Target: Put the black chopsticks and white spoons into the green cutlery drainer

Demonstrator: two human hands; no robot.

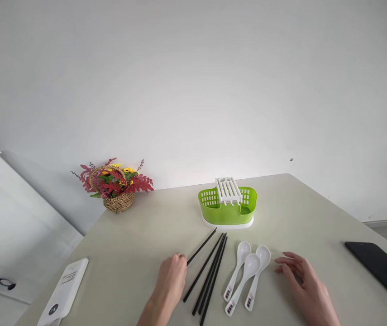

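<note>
At the near edge of the table (315, 203), left hand (171, 280) has its fingertips curled onto the near end of one black chopstick (202, 246), which runs up and right toward the green cutlery holder (227, 209); whether it's actually pinched I can't tell. The other chopsticks (210, 276) lie bunched just right of that hand, same diagonal axis. Right hand (303, 280) rests palm-down, fingers loosely spread and empty, just right of three white spoons (247, 278), bowls pointing away.
</note>
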